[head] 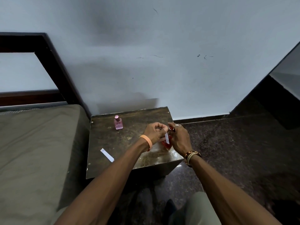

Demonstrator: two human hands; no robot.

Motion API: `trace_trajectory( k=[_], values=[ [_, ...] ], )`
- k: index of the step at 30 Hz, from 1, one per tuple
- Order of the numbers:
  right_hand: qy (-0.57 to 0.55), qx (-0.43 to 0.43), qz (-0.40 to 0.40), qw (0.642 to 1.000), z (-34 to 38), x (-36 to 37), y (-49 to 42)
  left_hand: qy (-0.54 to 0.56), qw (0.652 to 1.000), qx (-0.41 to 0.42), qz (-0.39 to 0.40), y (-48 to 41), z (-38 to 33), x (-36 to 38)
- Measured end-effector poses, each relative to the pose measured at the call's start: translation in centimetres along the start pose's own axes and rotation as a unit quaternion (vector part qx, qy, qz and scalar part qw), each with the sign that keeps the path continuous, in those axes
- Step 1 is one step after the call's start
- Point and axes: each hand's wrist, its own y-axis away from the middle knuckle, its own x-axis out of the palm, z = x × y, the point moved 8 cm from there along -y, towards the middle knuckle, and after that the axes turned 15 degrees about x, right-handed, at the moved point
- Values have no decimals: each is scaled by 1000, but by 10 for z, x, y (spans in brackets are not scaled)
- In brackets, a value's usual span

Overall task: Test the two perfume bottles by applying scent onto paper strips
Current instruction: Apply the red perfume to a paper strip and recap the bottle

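Observation:
A pink perfume bottle [118,122] with its cap on stands upright at the back left of the small dark table [129,143]. My right hand [179,137] grips a red perfume bottle [167,144] over the table's right side, a finger at its top. My left hand [155,133] pinches a white paper strip [166,138] right in front of that bottle. A second white paper strip [107,155] lies flat near the table's front left.
A bed with an olive sheet [35,143] and a dark wooden headboard [53,62] runs along the left, touching the table. A pale wall stands close behind. Dark speckled floor [235,151] lies to the right, with a dark cabinet [279,95] at the far right.

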Motion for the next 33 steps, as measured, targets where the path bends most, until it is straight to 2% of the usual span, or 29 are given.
trace_trajectory(
  k=[13, 18, 24, 27, 30, 33],
  values=[
    [-29, 15, 17, 999, -12, 9, -1, -17, 1000, -16, 15, 3, 19, -1],
    [-9, 10, 26, 1000, -13, 15, -3, -22, 1000, -17, 14, 1, 24, -4],
    [-19, 36, 37, 998, -15, 14, -2, -70, 997, 17, -3, 5, 20, -17],
    [-13, 49, 21, 998, -21, 14, -2, -63, 997, 26, -30, 7, 14, -28],
    [-22, 70, 38, 997, -20, 16, -1, -47, 997, 16, -58, 12, 5, -38],
    [-37, 68, -8, 997, -14, 4, 5, -43, 997, 29, -52, 19, -7, -45]
  ],
)
